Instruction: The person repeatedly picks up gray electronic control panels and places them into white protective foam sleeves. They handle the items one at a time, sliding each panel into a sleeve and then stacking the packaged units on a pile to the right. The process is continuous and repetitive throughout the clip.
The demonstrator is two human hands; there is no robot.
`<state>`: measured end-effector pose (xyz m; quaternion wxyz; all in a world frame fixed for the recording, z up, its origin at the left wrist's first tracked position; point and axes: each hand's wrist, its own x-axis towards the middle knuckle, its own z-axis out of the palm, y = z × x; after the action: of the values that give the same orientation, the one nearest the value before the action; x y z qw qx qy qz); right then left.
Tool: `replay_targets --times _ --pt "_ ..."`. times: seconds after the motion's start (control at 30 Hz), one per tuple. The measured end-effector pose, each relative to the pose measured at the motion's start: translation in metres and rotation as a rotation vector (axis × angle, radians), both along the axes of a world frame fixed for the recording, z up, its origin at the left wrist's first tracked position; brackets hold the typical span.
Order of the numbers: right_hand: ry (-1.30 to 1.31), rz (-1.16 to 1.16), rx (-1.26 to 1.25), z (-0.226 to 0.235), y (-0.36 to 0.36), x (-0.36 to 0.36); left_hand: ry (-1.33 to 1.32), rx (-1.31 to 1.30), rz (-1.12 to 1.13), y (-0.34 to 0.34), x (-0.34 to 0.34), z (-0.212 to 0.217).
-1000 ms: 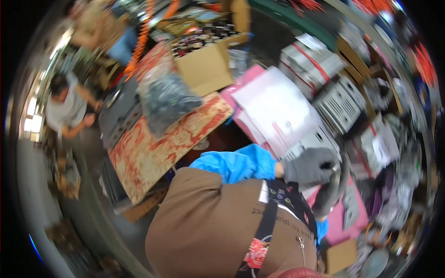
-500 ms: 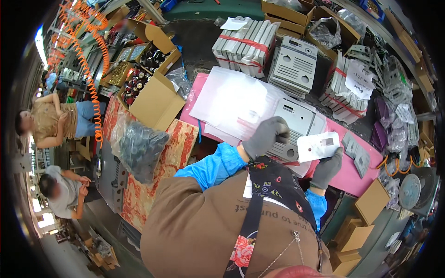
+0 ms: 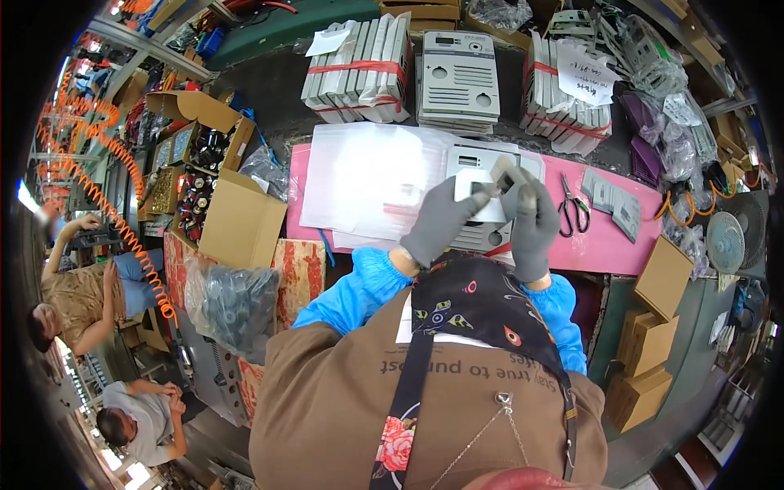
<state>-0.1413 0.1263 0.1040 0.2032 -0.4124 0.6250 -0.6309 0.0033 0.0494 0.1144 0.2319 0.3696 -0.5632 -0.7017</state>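
My left hand (image 3: pixel 434 226), in a grey glove, pinches a white card (image 3: pixel 469 178) with a dark window in it, above a grey slotted panel (image 3: pixel 482 237). Close beside it, my gloved right hand (image 3: pixel 535 227) has its fingers closed around a small grey squarish piece (image 3: pixel 507 173) with a darker middle; its exact kind is unclear. The two hands nearly meet, and they hide part of the panel. That panel lies on a pink mat (image 3: pixel 604 249), next to translucent white sheets (image 3: pixel 327 196).
Black-handled scissors (image 3: pixel 574 211) and grey plates (image 3: pixel 612 204) lie to the right on the mat. Behind stand a stack of panels (image 3: pixel 459 82) and two strapped bundles (image 3: pixel 359 69). At the left are an open carton (image 3: pixel 241 216) and a bagged heap (image 3: pixel 233 302). Two people sit farther left.
My right hand has moved left and up to meet my left hand. The white card has passed to my left hand, and a small grey piece shows in my right. Scissors have come into sight.
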Motion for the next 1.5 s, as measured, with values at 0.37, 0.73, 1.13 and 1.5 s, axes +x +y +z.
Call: replay_targets --times 0.37,0.73,1.13,1.5 --pt "0.384 -0.374 0.185 -0.025 -0.047 -0.025 0.093 0.054 0.249 -0.002 0.005 -0.030" --pt "0.685 -0.201 0.491 -0.009 -0.053 -0.006 -0.230 -1.240 0.421 -0.029 -0.026 -0.040" --pt "0.734 0.074 0.750 -0.002 -0.053 -0.027 -0.319 -1.271 0.136 -0.061 -0.025 -0.032" --pt "0.572 -0.377 0.335 0.022 -0.008 -0.076 -1.230 -1.082 0.491 -0.128 0.088 -0.093"
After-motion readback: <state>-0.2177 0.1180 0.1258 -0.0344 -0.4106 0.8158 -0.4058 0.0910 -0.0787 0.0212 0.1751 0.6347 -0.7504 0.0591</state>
